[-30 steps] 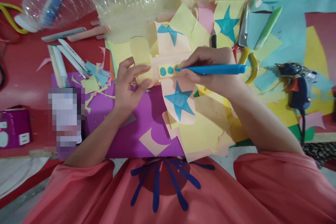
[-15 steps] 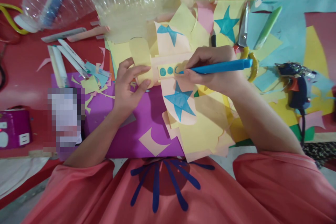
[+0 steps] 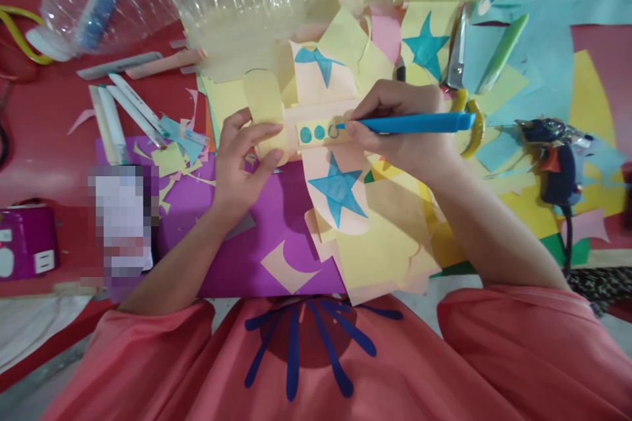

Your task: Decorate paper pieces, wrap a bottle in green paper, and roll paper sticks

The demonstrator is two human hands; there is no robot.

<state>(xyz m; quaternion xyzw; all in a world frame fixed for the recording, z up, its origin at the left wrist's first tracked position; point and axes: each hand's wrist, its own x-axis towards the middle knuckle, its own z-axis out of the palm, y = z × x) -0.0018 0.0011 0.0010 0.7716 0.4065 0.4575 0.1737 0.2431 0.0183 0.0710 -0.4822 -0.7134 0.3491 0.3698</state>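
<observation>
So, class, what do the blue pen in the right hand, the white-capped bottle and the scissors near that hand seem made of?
Blue pen: probably plastic, smooth, with even, solid colour.
White-capped bottle: most likely thin plastic, clear and glossy, its ribs catching bright glints.
Scissors: the blades look like metal, silvery with a sheen; the yellow handle is perhaps plastic.

Bottles [image 3: 266,3] — probably two — lie behind the paper strip [image 3: 320,133], a glue gun [image 3: 561,174] to its right.
</observation>
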